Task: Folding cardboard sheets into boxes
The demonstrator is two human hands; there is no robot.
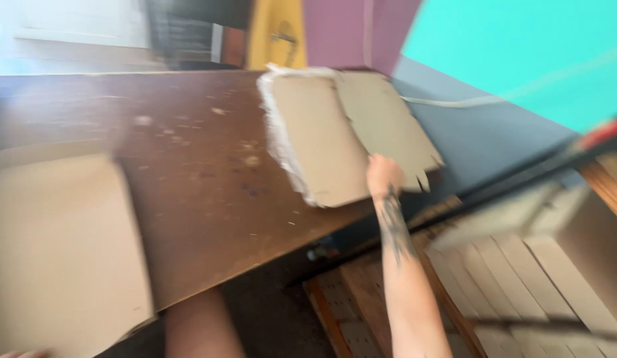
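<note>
Head view is blurred, tilted over a dark brown wooden table [189,199]; a flat stack of cardboard sheets [322,139] with a ragged white edge along its left side lies at the far right part of the table, its lower right corner hanging past the table's edge; the right hand [383,176] meets that stack at its near right edge, just where the top sheet is torn and notched, and the tattooed forearm runs down from it toward the bottom of the frame; the hand looks bunched against the cardboard, but the blur hides whether the fingers pinch the sheet or only press on it; the left hand [20,354] shows only as a sliver at the bottom left corner, under a second large cardboard sheet [63,252] lying on the near left of the table, and its grip cannot be told; pale cardboard boxes [534,265] sit lower right, beyond the table.
</note>
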